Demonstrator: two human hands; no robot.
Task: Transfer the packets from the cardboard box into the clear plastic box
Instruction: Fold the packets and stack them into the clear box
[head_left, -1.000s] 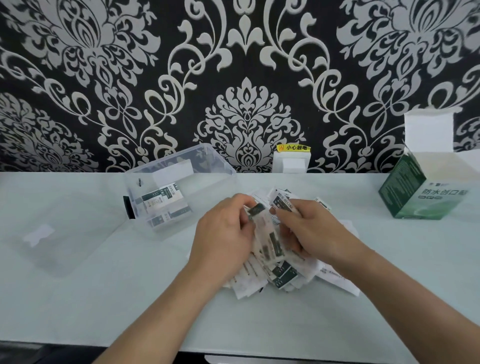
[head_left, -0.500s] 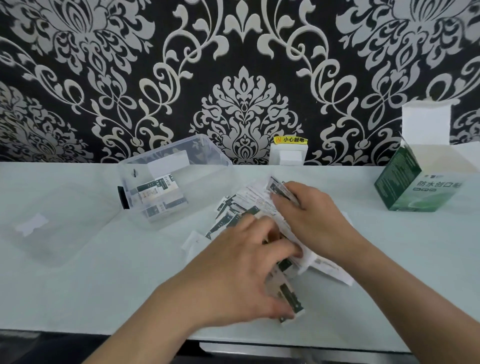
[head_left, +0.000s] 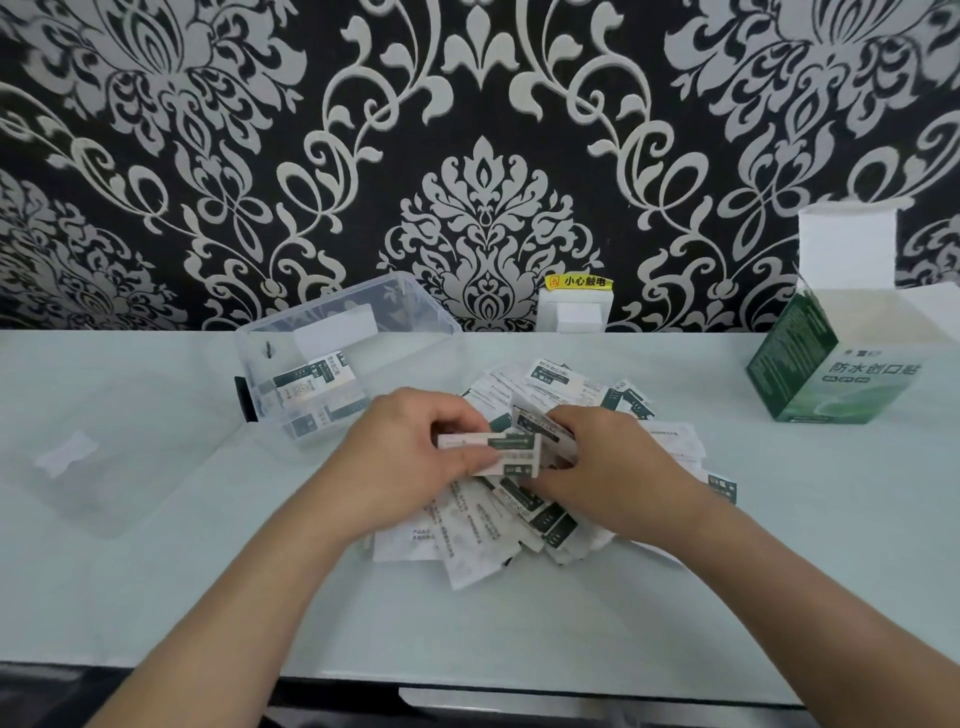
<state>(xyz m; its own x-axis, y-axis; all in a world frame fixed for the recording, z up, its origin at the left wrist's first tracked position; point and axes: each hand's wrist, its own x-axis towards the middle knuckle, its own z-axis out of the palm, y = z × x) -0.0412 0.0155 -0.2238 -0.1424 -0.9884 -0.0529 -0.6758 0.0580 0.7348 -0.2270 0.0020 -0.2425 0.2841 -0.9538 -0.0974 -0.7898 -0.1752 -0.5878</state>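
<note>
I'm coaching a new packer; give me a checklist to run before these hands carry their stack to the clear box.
1. Stack of packets gripped by left hand and right hand: ok.
2. Clear plastic box open, lid lying beside it: ok.
3. Room inside above the few packets there: ok.
4. Cardboard box emptied, inside hidden: cannot tell.
5. Loose pile all transferred: not ok.

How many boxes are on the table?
2. The clear plastic box stands back left of the loose packets; the open green cardboard box stands at the far right. No other seems hidden.
</note>
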